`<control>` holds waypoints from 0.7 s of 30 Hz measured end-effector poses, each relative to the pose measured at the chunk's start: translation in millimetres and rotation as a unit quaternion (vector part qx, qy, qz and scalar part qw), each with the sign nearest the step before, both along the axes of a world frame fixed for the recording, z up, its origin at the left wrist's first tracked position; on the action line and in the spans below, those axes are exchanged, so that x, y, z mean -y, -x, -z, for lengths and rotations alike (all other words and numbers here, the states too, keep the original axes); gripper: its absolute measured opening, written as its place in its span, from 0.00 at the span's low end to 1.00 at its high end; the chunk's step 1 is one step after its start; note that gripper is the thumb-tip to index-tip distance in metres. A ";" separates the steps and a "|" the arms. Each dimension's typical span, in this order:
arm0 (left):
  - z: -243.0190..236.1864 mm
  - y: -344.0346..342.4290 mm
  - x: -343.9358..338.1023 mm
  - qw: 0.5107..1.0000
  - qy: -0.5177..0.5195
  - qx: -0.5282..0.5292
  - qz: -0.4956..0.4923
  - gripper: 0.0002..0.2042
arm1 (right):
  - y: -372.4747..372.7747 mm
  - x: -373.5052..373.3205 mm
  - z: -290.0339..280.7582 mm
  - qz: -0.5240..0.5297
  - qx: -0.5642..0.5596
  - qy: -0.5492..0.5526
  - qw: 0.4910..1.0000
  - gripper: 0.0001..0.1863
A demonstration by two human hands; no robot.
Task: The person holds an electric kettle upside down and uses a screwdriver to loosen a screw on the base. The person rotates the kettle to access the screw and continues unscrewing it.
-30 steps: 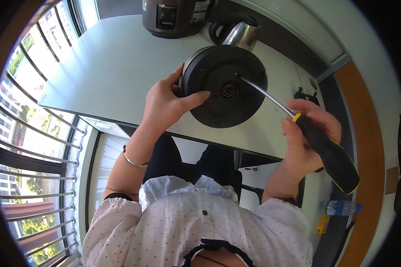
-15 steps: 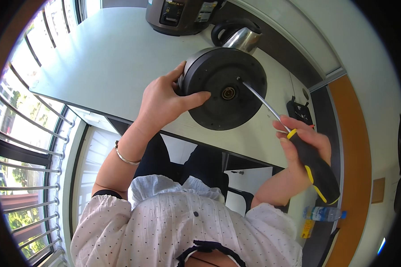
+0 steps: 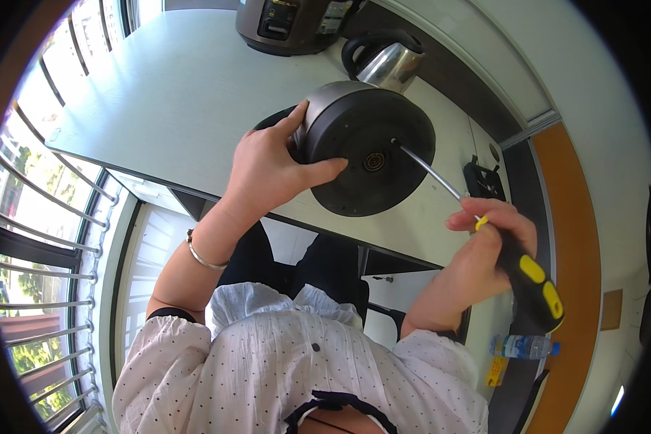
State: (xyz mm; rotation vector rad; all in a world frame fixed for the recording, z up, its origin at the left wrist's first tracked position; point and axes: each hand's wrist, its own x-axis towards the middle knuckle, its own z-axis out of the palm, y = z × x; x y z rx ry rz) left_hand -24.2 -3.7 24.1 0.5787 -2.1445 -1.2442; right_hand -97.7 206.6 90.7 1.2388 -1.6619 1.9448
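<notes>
My left hand [image 3: 271, 170] grips a round metal kettle-like appliance [image 3: 365, 145] on its side above the table, thumb on its black underside, fingers round the rim. A round connector [image 3: 374, 160] sits at the centre of the underside. My right hand [image 3: 484, 257] is closed round a black-and-yellow screwdriver [image 3: 529, 278], thumb and fingers near the yellow collar. The screwdriver's tip touches a small hole or screw in the underside, above and right of the connector; which it is, I cannot tell.
The pale table [image 3: 145, 101] holds a dark cooker [image 3: 289, 25], a steel kettle [image 3: 387, 65] and a black object [image 3: 484, 181] at right. A water bottle [image 3: 521, 347] lies lower right. A barred window [image 3: 47, 289] runs along the left, beside the table.
The appliance has shifted slightly down and right, showing more of its metal side. My right hand has turned the screwdriver, so its yellow grip patches now face up, and my thumb has moved along the handle.
</notes>
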 end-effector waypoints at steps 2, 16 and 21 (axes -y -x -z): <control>-5.3 -0.2 -3.3 1.000 0.005 0.017 -0.001 0.44 | -3.7 4.4 -2.6 0.022 0.036 0.007 0.999 0.13; 0.9 1.9 -1.4 0.998 -0.053 -0.035 0.016 0.44 | -5.5 9.3 22.0 0.068 -0.015 0.040 0.997 0.14; 5.7 3.5 1.0 0.997 -0.059 -0.041 0.008 0.43 | 6.2 2.6 31.4 0.003 -0.036 0.058 0.998 0.12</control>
